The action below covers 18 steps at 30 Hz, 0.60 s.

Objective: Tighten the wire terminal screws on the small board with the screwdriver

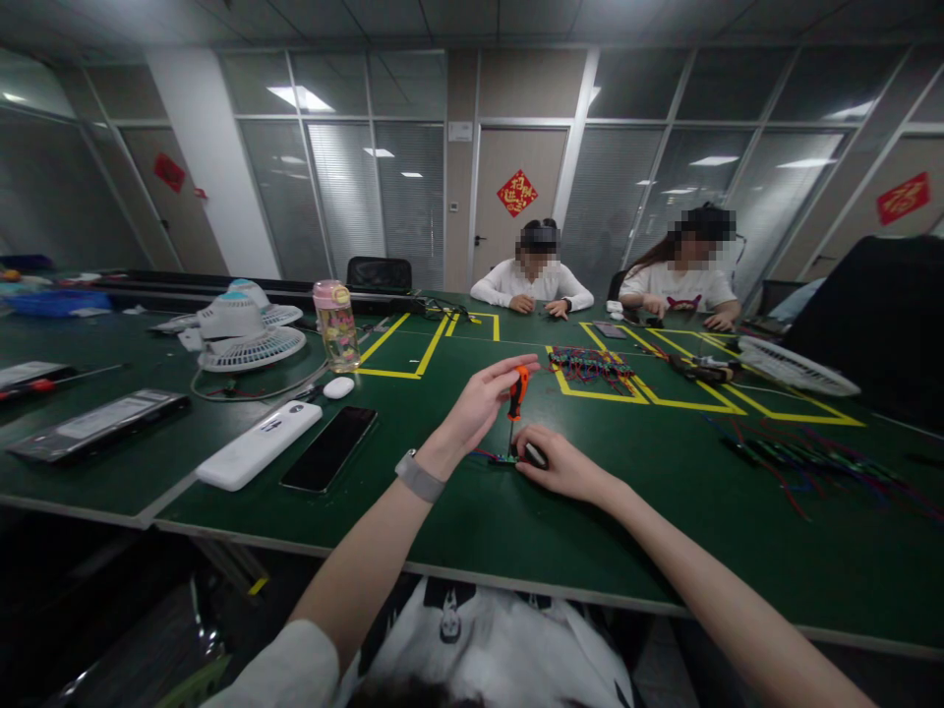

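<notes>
An orange-and-black screwdriver stands nearly upright, its shaft pointing down at a small green circuit board on the table. My left hand is closed around the handle near its top, fingers stretched forward along it. Thin red and blue wires run out from the board's left side. Beside the board, my right hand rests on the table with its fingers curled round a small dark, rounded object. That object's kind is not clear. Fingertips of the right hand are next to the board, close to the shaft.
Left of my hands lie a black phone, a white power bank and a white case. Beyond are a bottle and white fans. Wired boards sit ahead, more at right. Two people sit opposite.
</notes>
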Each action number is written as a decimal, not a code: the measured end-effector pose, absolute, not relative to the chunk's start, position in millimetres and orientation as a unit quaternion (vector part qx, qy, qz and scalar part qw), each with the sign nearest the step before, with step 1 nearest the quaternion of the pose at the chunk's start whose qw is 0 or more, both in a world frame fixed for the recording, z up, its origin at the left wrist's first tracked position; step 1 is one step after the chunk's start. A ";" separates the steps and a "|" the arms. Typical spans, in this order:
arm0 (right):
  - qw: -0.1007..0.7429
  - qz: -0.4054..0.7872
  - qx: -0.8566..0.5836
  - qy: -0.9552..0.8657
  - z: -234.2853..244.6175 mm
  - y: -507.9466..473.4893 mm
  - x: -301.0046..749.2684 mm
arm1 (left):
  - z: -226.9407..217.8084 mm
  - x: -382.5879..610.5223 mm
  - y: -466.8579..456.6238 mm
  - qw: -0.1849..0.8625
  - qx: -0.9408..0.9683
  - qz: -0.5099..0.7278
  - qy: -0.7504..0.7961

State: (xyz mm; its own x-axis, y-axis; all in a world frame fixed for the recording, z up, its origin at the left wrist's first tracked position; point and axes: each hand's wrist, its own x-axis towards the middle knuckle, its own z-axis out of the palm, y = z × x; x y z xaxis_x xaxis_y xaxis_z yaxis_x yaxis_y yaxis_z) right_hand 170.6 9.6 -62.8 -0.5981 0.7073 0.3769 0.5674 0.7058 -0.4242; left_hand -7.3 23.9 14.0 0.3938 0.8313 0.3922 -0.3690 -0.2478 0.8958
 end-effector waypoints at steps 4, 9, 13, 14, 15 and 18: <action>0.269 0.130 -0.361 -0.883 -62.9 9.6 170.1 | 11.9 -9.7 23.8 0.354 0.725 0.530 0.260; 0.271 0.130 -0.361 -0.883 -63.7 9.6 169.9 | 10.9 -20.5 23.8 -0.189 0.811 0.442 0.333; 0.278 0.135 -0.355 -0.882 -64.5 10.2 169.8 | 12.3 -24.4 21.6 -0.302 0.798 0.421 0.307; 0.279 0.135 -0.354 -0.882 -64.7 10.4 169.8 | 12.5 -24.1 21.6 -0.301 0.800 0.425 0.297; 0.280 0.134 -0.353 -0.882 -64.9 10.6 169.8 | 12.5 -23.7 21.8 -0.295 0.804 0.428 0.287; 0.279 0.134 -0.352 -0.883 -65.1 11.0 169.9 | 11.8 -23.2 24.2 -0.269 0.815 0.437 0.269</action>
